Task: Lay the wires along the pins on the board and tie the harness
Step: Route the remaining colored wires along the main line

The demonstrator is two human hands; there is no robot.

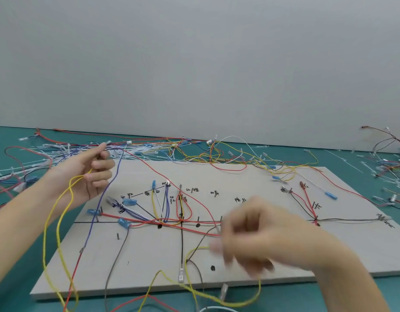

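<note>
Nearest, the right hand (259, 239) is motion-blurred over the board (250, 176), fingers curled near a yellow wire (194, 289) (whether gripping it, I cannot tell). Far left, the left hand (90, 174) pinches the yellow and blue wires (99, 203) aloft, probably keeping slack clear of the pins (118, 235).

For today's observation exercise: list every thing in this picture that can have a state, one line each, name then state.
left hand: raised above the board's left edge, fingers curled round yellow and blue wires.
right hand: over the board, motion-blurred; grip unclear.
yellow wire: hanging loose from the left hand, not yet routed.
board: flat on the table, partly wired.
red wires: laid along the drawn black line.
loose wires: tangled behind the board.
</note>
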